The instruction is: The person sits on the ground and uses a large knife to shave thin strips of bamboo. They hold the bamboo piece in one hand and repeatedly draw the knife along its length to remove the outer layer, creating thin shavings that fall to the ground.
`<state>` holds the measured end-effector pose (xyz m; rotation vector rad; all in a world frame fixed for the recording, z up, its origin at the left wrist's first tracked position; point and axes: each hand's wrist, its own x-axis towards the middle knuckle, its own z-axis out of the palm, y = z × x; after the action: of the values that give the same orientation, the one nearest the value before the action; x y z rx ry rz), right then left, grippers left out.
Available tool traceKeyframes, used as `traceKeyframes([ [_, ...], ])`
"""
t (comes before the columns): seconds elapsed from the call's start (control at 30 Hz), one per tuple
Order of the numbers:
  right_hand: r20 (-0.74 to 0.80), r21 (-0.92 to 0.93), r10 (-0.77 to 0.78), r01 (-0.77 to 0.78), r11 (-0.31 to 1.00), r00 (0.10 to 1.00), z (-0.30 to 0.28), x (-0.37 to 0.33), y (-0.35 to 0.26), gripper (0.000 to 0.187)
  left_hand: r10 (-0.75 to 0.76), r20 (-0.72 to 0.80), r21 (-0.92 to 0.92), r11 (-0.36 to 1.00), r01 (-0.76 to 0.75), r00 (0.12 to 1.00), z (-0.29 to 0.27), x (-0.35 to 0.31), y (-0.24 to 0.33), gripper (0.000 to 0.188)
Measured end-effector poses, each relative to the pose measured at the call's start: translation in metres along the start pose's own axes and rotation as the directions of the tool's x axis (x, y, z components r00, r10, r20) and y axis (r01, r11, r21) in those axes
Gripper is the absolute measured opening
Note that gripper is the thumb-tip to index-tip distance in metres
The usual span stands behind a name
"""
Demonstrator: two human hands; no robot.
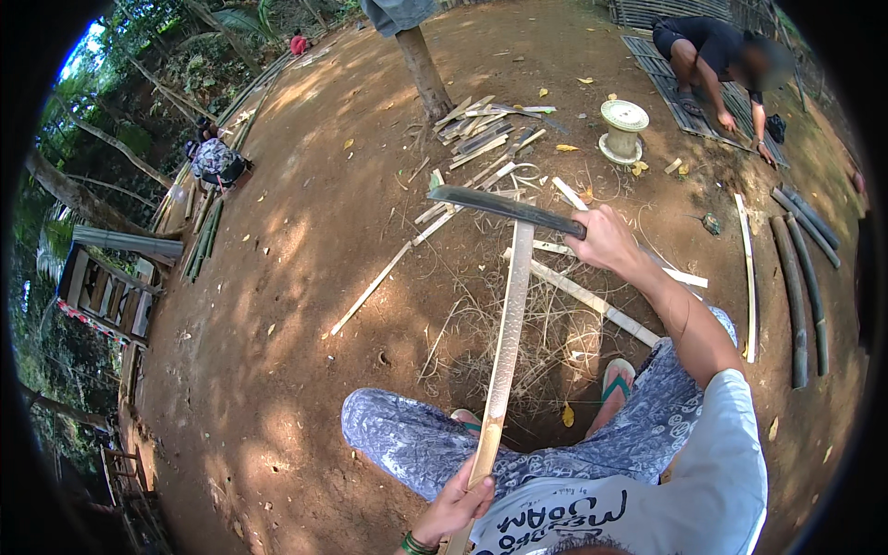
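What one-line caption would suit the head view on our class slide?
Left hand holding a strip, right hand holding a knife across the strip's far end.

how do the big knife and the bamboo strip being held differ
The knife is dark; the bamboo strip is pale tan. The knife lies across the view; the strip runs lengthwise up it. The right hand grips the knife; the left hand holds the strip. Both are long and narrow.
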<state>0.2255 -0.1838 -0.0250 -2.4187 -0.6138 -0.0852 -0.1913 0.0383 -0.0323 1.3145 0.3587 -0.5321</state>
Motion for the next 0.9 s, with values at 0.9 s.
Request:
traceKeyframes([
  [0.9, 0.093, 0.858, 0.120, -0.140, 0.494, 0.988, -0.025, 0.009, -0.006, 0.030, -0.042, 0.059, 0.055, 0.998, 0.038, 0.997, -0.016, 0.016, -0.003, 0.056],
])
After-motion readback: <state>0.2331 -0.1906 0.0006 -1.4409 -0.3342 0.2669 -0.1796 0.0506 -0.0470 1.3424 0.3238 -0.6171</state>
